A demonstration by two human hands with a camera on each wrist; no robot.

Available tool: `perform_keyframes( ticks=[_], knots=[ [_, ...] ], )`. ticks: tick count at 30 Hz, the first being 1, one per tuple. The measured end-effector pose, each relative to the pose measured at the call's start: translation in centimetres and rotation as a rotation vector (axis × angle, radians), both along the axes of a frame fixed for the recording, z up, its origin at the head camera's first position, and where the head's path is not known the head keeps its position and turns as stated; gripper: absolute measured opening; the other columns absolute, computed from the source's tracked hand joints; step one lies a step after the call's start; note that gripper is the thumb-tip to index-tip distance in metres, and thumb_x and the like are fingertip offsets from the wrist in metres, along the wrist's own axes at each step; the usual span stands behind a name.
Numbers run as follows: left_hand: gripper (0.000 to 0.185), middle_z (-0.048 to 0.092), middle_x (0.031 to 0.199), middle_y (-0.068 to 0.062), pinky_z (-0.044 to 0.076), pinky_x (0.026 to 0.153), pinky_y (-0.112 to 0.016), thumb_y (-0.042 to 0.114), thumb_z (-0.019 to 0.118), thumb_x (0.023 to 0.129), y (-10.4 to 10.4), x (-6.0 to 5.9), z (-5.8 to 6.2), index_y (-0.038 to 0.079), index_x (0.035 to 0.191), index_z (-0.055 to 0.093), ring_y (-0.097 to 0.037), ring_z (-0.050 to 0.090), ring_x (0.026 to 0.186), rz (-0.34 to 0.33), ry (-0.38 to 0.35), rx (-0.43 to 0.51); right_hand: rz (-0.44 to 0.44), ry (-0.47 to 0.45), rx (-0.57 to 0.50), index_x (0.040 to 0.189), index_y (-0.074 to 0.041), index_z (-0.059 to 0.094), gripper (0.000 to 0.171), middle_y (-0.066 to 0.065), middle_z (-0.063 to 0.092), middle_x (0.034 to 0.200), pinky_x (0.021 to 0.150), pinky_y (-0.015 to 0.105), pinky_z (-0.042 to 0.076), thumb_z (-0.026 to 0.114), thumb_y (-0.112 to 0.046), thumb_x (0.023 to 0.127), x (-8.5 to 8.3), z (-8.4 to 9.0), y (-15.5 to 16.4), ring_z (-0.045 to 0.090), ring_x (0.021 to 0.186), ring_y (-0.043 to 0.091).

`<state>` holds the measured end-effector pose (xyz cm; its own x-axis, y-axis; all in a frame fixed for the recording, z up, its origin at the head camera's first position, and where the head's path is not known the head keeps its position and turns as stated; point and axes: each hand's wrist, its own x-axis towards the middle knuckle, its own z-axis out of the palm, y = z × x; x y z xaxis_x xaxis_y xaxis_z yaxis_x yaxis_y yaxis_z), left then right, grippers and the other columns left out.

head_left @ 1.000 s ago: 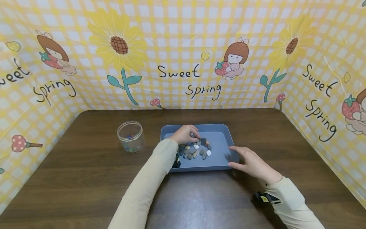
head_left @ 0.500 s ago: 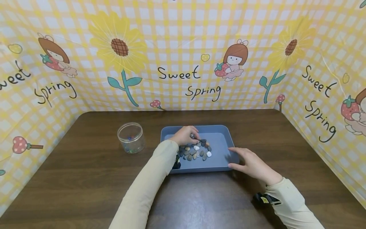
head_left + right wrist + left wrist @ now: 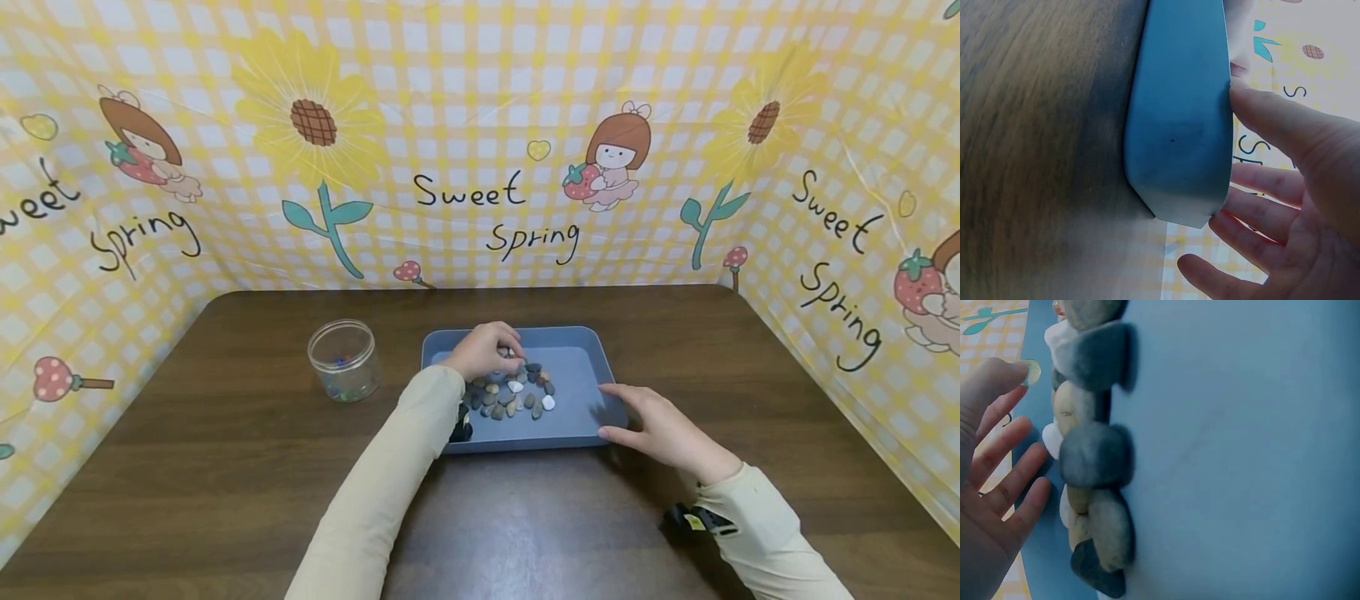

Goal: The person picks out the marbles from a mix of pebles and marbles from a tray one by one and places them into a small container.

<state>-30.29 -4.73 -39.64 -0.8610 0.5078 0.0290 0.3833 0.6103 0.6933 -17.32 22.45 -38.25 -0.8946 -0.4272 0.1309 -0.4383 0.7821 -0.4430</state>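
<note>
Two hands at a blue tray of pebbles

The blue tray (image 3: 577,417) sits mid-desk, toward the far edge. The left hand (image 3: 483,352) hovers over the pebbles (image 3: 513,396) heaped in the tray's left half, fingers curled and pinching a small stone. The right hand (image 3: 660,429) rests with fingers spread against the tray's right rim. A clear jar (image 3: 342,360) stands left of the tray.

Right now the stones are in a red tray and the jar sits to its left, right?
Not quite. The tray is blue, not red, as the head view shows. The rest holds: the stones lie in it, and the jar sits to its left on the table.
</note>
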Motion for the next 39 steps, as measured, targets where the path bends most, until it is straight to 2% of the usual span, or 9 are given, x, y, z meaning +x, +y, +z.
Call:
perform_keyframes(
  ticks=[6,13,20,34,39],
  knots=[
    [0.010,0.058,0.125,-0.005,0.044,0.101,-0.040,0.016,0.070,0.083,-0.2,0.0,0.6,0.011,0.090,0.074,-0.022,0.051,0.120,0.039,-0.011,0.042,0.001,-0.003,-0.001,0.129,0.002,0.050,0.060,0.022,0.056,0.128,0.096,0.053,0.044,0.070,-0.029,0.082,-0.1,0.0,0.0,0.054,0.117,0.038],
    [0.010,0.059,0.124,-0.005,0.040,0.105,-0.042,0.016,0.069,0.083,-0.6,0.0,1.1,0.011,0.091,0.074,-0.022,0.049,0.121,0.039,0.010,0.061,0.002,-0.008,-0.001,0.130,0.002,0.050,0.060,0.022,0.056,0.129,0.097,0.053,0.044,0.070,-0.029,0.082,-0.2,0.1,0.0,0.053,0.117,0.038],
    [0.010,0.056,0.128,-0.007,0.035,0.108,-0.045,0.015,0.069,0.083,-0.9,0.3,1.8,0.011,0.091,0.073,-0.023,0.046,0.123,0.051,-0.005,0.075,0.007,-0.003,0.001,0.129,0.003,0.050,0.059,0.023,0.056,0.129,0.096,0.053,0.044,0.070,-0.027,0.082,-0.2,0.0,0.0,0.053,0.117,0.039],
    [0.010,0.055,0.128,-0.006,0.036,0.108,-0.044,0.017,0.070,0.082,-1.2,0.5,2.5,0.012,0.091,0.073,-0.023,0.046,0.123,0.072,0.004,0.082,0.000,-0.002,0.005,0.130,0.001,0.050,0.060,0.021,0.056,0.129,0.096,0.053,0.044,0.069,-0.030,0.083,-0.2,-0.1,0.1,0.053,0.118,0.038],
    [0.010,0.055,0.128,-0.006,0.037,0.107,-0.043,0.016,0.071,0.081,-1.3,0.6,2.9,0.012,0.090,0.073,-0.023,0.046,0.123,0.064,0.034,0.072,0.005,0.005,0.002,0.130,0.001,0.050,0.060,0.021,0.056,0.129,0.096,0.053,0.043,0.069,-0.030,0.083,-0.1,-0.2,0.0,0.053,0.118,0.038]
  ],
)
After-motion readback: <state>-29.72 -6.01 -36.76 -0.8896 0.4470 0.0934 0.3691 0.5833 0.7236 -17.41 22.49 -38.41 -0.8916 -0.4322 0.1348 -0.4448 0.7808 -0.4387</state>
